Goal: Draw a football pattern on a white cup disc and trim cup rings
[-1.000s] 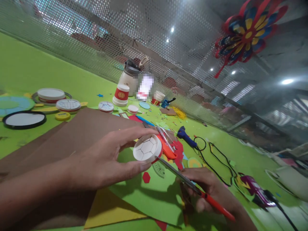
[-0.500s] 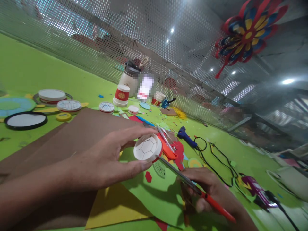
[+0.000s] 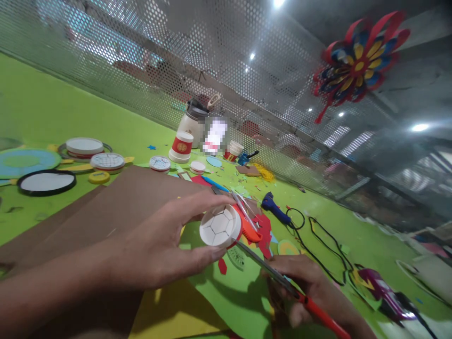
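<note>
1. From where I stand, the white disc (image 3: pixel 219 228), marked with hexagon lines and edged in red, is tilted up above the green sheet (image 3: pixel 236 315), in the grip of the left hand (image 3: pixel 155 245).
2. That hand pinches the disc by its rim: forefinger arched over the top, thumb underneath, face uncovered.
3. The right hand (image 3: pixel 312 285) is curled around a red-handled tool, scissors (image 3: pixel 264 265) by the look of them, with the tip at the disc's lower edge. I cannot tell whether it actually touches.
4. I judge the disc light, fairly stiff card or foam, smooth but hardly slippery; a hard squeeze could dent it. The rim, at opposite sides, seems the best hold.
5. The scissors look rigid and somewhat heavier; the handle is the place to grasp.
6. Against a second ago, both grips match, and the whole view has slipped, so things sit lower in it. The small red hexagon (image 3: pixel 222 266) appears narrower and closer to the protractor (image 3: pixel 236 258); whether it lies on the sheet, I cannot tell.
</note>
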{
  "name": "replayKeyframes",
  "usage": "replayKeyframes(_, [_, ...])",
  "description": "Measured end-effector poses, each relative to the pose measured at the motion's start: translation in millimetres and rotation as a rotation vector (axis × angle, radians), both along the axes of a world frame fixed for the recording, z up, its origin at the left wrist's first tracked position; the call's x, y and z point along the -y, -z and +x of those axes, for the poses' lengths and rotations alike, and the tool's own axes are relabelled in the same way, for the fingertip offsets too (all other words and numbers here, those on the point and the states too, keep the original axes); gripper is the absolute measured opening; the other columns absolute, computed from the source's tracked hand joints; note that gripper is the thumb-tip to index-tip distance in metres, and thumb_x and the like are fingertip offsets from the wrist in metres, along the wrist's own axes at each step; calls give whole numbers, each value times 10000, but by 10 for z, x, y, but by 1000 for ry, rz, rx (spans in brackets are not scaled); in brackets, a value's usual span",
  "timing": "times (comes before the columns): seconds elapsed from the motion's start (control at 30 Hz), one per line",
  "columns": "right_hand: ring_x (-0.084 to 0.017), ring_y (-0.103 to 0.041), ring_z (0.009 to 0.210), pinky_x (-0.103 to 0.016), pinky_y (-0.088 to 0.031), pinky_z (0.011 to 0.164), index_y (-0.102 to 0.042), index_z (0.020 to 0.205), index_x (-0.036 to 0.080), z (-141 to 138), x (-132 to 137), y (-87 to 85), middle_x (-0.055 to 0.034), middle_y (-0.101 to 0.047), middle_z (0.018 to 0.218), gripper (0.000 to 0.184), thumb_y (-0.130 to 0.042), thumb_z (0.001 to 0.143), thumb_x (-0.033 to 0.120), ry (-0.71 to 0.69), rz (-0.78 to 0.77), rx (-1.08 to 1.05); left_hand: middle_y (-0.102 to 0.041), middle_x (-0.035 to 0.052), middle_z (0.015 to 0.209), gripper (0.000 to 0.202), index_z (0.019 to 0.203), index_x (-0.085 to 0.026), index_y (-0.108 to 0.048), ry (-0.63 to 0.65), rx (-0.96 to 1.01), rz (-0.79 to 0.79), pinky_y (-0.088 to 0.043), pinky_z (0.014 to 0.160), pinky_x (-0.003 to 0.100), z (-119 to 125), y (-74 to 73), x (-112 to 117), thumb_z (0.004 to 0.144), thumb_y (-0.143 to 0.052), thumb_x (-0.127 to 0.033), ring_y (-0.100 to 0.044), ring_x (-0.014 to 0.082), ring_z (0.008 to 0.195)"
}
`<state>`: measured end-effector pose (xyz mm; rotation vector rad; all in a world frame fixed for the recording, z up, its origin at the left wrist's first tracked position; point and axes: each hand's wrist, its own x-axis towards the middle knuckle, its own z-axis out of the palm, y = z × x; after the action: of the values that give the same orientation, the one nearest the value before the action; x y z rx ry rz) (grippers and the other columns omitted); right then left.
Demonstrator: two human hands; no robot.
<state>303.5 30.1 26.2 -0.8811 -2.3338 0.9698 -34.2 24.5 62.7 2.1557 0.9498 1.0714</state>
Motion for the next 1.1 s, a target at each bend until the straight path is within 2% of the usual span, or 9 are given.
replayKeyframes(0.13, [-117, -469, 533, -250, -365, 528, -738, 802, 184, -19, 0, -25, 34, -555, 616, 625, -754, 715, 802, 19, 11, 7, -694, 54, 1411, 528, 1415, -264, -610, 2, 18, -25, -544, 1065, 360, 24, 3, -14, 905, -712, -357, -650, 284, 1279])
replayKeyframes(0.27, [-116, -436, 521, -258, -357, 523, -751, 807, 183, -46, 6, -51, 33, -543, 605, 633, -740, 723, 809, 31, 23, -8, -741, 49, 1327, 468, 1334, -242, -657, 0, 73, -59, -582, 990, 335, 55, 15, -25, 899, -716, -401, -695, 277, 1195])
replayKeyframes(0.37, [-112, -425, 521, -254, -347, 515, -751, 807, 189, -53, 13, -57, 38, -539, 604, 630, -729, 730, 814, 15, 36, -21, -725, 44, 1354, 474, 1350, -236, -643, 5, 58, -78, -562, 1024, 327, 54, 15, -21, 906, -714, -386, -680, 261, 1218])
replayKeyframes(0.6, [-143, -502, 585, -272, -431, 590, -747, 880, 185, -30, 43, -86, 12, -569, 647, 722, -586, 789, 883, 44, 75, 98, -695, 13, 1414, 493, 1390, -280, -618, 16, 61, -82, -554, 1038, 291, 53, 26, -33, 923, -715, -404, -665, 237, 1253])
replayKeyframes(0.7, [-141, -506, 590, -271, -450, 608, -751, 917, 191, -5, 32, -63, 13, -580, 663, 670, -612, 819, 840, 26, 111, 116, -675, 25, 1447, 501, 1400, -289, -611, 16, 63, -54, -555, 1053, 315, 51, 39, -46, 922, -709, -398, -638, 270, 1306])
replayKeyframes(0.83, [-141, -500, 584, -269, -456, 603, -750, 936, 206, 30, 16, -23, 13, -585, 667, 569, -657, 849, 761, 23, 153, 146, -685, 41, 1431, 558, 1410, -303, -600, 16, 36, 1, -577, 1030, 341, 27, 67, -62, 877, -739, -394, -666, 295, 1265])
replayKeyframes(1.1, [-152, -552, 625, -263, -477, 632, -736, 935, 207, 56, 40, -32, -3, -622, 699, 259, -720, 880, 459, 31, 178, 209, -686, 22, 1429, 559, 1415, -303, -573, 28, 29, 7, -568, 1040, 308, 25, 46, -48, 878, -729, -319, -653, 264, 1296])
